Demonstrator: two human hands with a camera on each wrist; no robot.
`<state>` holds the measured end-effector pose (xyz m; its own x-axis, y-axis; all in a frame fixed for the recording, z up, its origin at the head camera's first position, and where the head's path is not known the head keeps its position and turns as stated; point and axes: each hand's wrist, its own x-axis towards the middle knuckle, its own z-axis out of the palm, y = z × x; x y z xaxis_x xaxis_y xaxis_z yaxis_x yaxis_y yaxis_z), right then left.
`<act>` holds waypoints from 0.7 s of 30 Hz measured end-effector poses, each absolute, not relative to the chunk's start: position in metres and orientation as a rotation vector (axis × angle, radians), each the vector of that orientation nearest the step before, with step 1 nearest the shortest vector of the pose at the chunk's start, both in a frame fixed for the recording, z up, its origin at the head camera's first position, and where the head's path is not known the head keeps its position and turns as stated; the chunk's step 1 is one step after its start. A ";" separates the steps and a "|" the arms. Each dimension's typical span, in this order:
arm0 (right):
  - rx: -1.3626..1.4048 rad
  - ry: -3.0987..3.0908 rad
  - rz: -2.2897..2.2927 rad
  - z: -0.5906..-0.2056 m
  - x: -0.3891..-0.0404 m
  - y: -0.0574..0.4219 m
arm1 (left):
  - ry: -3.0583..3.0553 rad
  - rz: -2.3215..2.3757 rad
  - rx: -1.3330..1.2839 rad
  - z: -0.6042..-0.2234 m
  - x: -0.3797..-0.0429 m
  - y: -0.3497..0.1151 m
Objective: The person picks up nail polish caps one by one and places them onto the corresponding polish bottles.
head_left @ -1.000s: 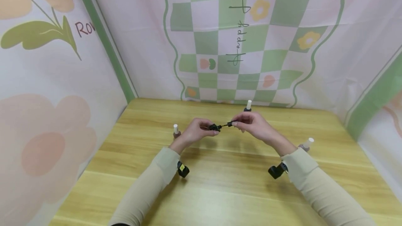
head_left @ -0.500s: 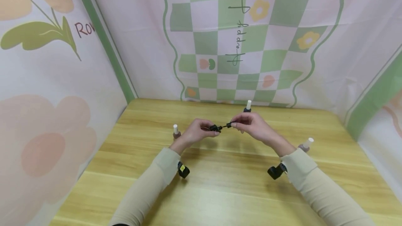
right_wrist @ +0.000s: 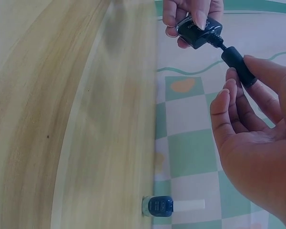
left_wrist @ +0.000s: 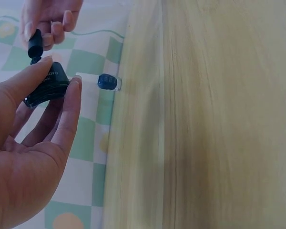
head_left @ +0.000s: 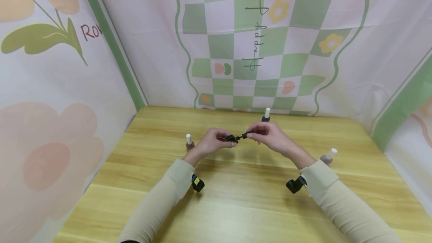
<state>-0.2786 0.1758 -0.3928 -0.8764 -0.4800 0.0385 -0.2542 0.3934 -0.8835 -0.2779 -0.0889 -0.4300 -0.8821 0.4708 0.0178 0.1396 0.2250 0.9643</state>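
Note:
My left hand (head_left: 215, 139) holds a dark nail polish bottle (left_wrist: 51, 85) between thumb and fingers, above the middle of the table. White lettering shows on its front. My right hand (head_left: 270, 137) pinches the black brush cap (right_wrist: 239, 67) of the bottle. The cap stands off the bottle's neck (right_wrist: 214, 40), and the thin dark brush stem (right_wrist: 223, 46) spans the short gap between them. In the right wrist view the bottle is tilted, neck towards the cap. The brush's tip is hidden inside the bottle.
Three white-capped nail polish bottles stand on the wooden table (head_left: 236, 205): a dark blue one (head_left: 266, 116) behind the right hand, a brownish one (head_left: 190, 144) by the left wrist, a mauve one (head_left: 327, 158) by the right forearm. A patterned cloth (head_left: 162, 66) hangs behind.
My right hand has moved slightly left and down with the cap, so the gap between cap and bottle neck is shorter. The left hand has barely moved.

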 end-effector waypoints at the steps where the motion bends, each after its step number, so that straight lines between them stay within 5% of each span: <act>1: -0.652 2.429 -1.478 -0.393 -0.278 0.176 | 2.225 1.704 0.572 -0.430 -0.278 -0.089; 21: -0.683 2.450 -1.449 -0.395 -0.277 0.174 | 2.222 1.704 0.569 -0.433 -0.279 -0.084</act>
